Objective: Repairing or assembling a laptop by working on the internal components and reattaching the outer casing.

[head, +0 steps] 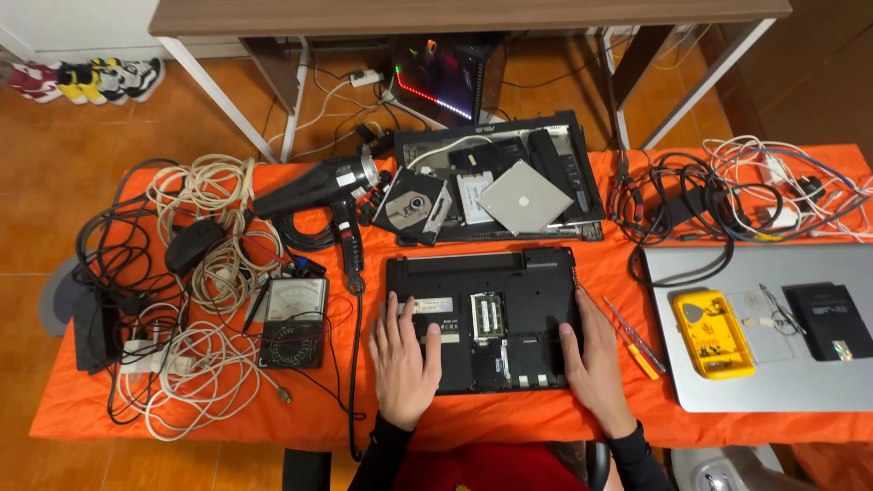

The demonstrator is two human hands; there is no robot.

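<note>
Person wearing black long sleeves, cuffs ending at wrists. Left hand (405,359) and right hand (596,359) showing bare; no rings, no watch showing.

Left of frame: tangled cables (195,364), analog multimeter (293,322), black hair dryer (318,186). Top centre: second opened laptop (568,173) with loose drives. Right: silver laptop (800,386) carrying yellow case (714,335); more cables (727,195). Orange cloth (509,423) covers worktop; shoes (86,80) upper left.
</note>
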